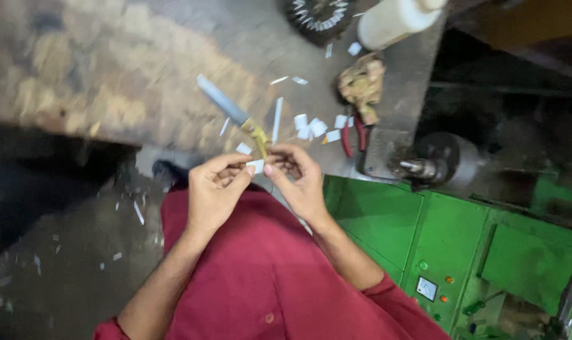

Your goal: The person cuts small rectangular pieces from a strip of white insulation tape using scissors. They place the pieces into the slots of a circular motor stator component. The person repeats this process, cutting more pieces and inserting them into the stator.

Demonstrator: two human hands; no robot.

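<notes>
Paper slip (256,165), small, white, flat, pinched between both hands over the lap, at the bench (109,69) edge. Bench: worn, mottled, gritty. Cut slips (311,126) scattered there and on the floor, so cutting judged partly done. Knife (226,107), grey blade, brass handle, lying idle. Red pliers (355,135) beside. Left hand (213,189) and right hand (298,179): fingertips closed on slip.
</notes>
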